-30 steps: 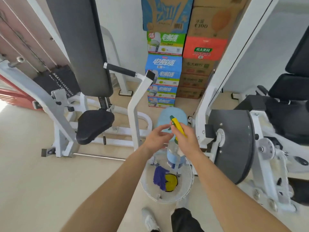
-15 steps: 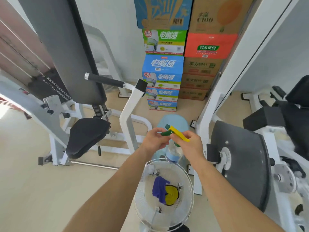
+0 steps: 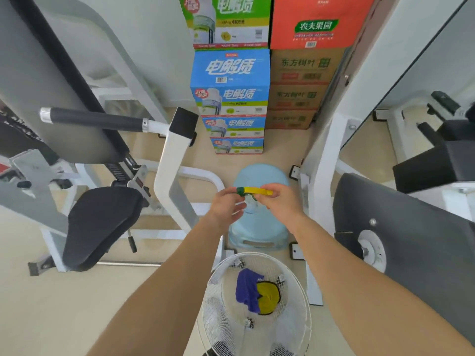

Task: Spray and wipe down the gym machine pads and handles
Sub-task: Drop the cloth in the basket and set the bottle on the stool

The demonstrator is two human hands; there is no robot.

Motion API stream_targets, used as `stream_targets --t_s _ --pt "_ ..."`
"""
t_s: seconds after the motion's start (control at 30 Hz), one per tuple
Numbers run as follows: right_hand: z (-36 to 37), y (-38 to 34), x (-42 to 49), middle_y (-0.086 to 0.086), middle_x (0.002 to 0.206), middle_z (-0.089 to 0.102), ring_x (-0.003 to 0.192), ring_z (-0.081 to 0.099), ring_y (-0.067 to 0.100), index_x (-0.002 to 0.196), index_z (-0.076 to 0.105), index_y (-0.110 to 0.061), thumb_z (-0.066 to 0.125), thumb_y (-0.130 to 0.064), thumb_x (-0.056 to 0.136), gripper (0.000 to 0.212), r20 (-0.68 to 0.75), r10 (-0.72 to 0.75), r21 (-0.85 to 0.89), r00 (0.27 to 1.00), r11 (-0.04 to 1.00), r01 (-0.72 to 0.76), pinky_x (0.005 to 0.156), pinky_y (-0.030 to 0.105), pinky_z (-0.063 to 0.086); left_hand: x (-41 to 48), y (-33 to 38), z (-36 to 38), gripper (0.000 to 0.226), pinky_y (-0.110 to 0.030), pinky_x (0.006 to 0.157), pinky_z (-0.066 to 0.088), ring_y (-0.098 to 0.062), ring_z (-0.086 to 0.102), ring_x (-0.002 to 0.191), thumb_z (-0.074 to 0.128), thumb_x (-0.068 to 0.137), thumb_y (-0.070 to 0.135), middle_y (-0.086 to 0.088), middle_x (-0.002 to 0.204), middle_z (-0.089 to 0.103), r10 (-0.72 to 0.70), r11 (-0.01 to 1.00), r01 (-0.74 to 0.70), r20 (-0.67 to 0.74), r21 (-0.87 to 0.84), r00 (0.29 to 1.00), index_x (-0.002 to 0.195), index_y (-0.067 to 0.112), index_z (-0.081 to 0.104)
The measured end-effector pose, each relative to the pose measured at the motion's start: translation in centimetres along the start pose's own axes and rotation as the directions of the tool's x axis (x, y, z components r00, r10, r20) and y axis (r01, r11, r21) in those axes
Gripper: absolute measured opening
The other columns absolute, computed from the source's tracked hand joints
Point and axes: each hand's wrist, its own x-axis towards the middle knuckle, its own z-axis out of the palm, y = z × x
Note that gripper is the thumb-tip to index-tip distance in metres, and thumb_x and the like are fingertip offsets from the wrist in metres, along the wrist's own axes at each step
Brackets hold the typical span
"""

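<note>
Your left hand [image 3: 227, 205] pinches the green nozzle [image 3: 241, 190]; your right hand [image 3: 281, 202] clasps the smooth yellow spray head [image 3: 258, 190], horizontal, pointing left.

Gym floor with a drinks stockpile at the back

On the left stands a white-framed weight machine [image 3: 174, 170] with a black seat pad [image 3: 100, 222], a long dark back pad [image 3: 51, 80] tilted above it and a black-gripped handle [image 3: 95, 120] jutting left from its post. On the near right a second machine shows a white upright [image 3: 321, 163] and a large dark panel [image 3: 416, 265], with black padded blocks [image 3: 437, 160] beyond. Against the far white wall, drink cartons [image 3: 231, 98] are stacked in two columns, blue and green beside brown and orange. A big blue water jug [image 3: 259, 227] lies on the pale floor [image 3: 51, 317] in front of them.
</note>
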Motion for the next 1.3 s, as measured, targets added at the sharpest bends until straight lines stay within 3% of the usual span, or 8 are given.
stream_targets --t_s 0.17,0.37,0.5,0.67,0.87,1.0,1.2,1.3 --pt "1.5 2.6 3.5 -0.01 0.073 0.064 0.07 0.059 0.012 0.082 0.068 -0.036 0.083 -0.023 0.086 0.02 -0.015 0.046 -0.064 0.999 0.997 -0.047 0.079 0.034 0.051 5.3 -2.0 -0.6 0.035 -0.026 0.065 0.043 -0.015 0.059 0.073 0.052 0.091 -0.006 0.0 0.085 0.064 -0.033 0.997 0.03 0.045 0.064 0.998 0.117 0.014 0.065" --pt "2.4 5.4 5.1 -0.007 0.077 0.064 0.07 0.059 0.014 0.098 0.073 -0.029 0.082 -0.024 0.087 0.015 -0.026 0.104 -0.074 0.994 0.992 -0.106 0.076 0.033 0.05 8.5 -4.6 -1.0 0.041 -0.028 0.068 0.044 -0.016 0.061 0.076 0.051 0.092 -0.006 -0.002 0.091 0.067 -0.081 0.996 0.079 0.036 0.047 0.996 0.129 0.01 0.06" --pt "3.0 6.4 5.4 0.001 0.1 0.071 0.086 0.065 0.021 0.107 0.071 -0.032 0.08 -0.03 0.087 0.022 -0.021 0.167 -0.096 0.986 0.981 -0.168 0.086 0.039 0.055 9.6 -5.6 -1.2 0.045 -0.029 0.071 0.045 -0.016 0.062 0.079 0.053 0.092 -0.004 -0.004 0.098 0.068 -0.112 0.993 0.11 0.037 0.053 0.993 0.135 0.01 0.054" --pt "3.3 6.6 4.9 0.007 0.124 0.071 0.094 0.064 0.021 0.131 0.068 -0.021 0.072 -0.029 0.093 0.039 0.044 0.226 -0.084 0.973 0.972 -0.222 0.079 0.032 0.047 10.4 -6.4 -1.4 0.052 -0.03 0.073 0.048 -0.018 0.065 0.085 0.055 0.092 -0.004 -0.008 0.108 0.067 -0.119 0.992 0.119 0.007 0.052 0.993 0.141 0.013 0.047" --pt "3.5 6.5 3.9 0.01 0.127 0.067 0.097 0.064 0.024 0.145 0.056 -0.017 0.066 -0.026 0.099 0.048 0.1 0.281 -0.07 0.954 0.959 -0.275 0.077 0.035 0.052 10.8 -7.4 -1.2 0.058 -0.029 0.068 0.048 -0.02 0.066 0.089 0.056 0.09 -0.005 -0.006 0.106 0.065 -0.116 0.991 0.115 0.017 0.064 0.993 0.144 0.013 0.046" --pt "3.5 6.5 3.8 0.005 0.136 0.063 0.116 0.064 0.026 0.148 0.054 -0.021 0.065 -0.028 0.099 0.05 0.112 0.282 -0.026 0.953 0.959 -0.281 0.077 0.034 0.053 11.4 -7.8 -1.3 0.059 -0.028 0.069 0.049 -0.02 0.067 0.093 0.057 0.089 -0.005 -0.004 0.11 0.067 -0.089 0.996 0.089 0.012 0.032 0.996 0.143 0.018 0.048" --pt "3.7 6.6 3.7 0.006 0.137 0.064 0.122 0.063 0.025 0.145 0.059 -0.019 0.062 -0.025 0.099 0.046 0.067 0.256 0.016 0.964 0.966 -0.258 0.105 0.044 0.052 11.5 -8.3 -1.8 0.053 -0.029 0.072 0.051 -0.019 0.068 0.089 0.056 0.093 -0.001 -0.003 0.113 0.066 -0.056 0.998 0.056 0.018 0.005 0.998 0.142 0.018 0.05" --pt "3.7 6.5 3.7 0.007 0.138 0.064 0.119 0.063 0.024 0.144 0.058 -0.02 0.061 -0.025 0.099 0.045 0.064 0.257 -0.002 0.964 0.966 -0.257 0.105 0.047 0.052 11.3 -8.2 -1.8 0.049 -0.029 0.072 0.051 -0.02 0.069 0.088 0.058 0.095 0.002 -0.003 0.114 0.067 -0.052 0.999 0.052 0.028 0.015 0.998 0.14 0.019 0.051"
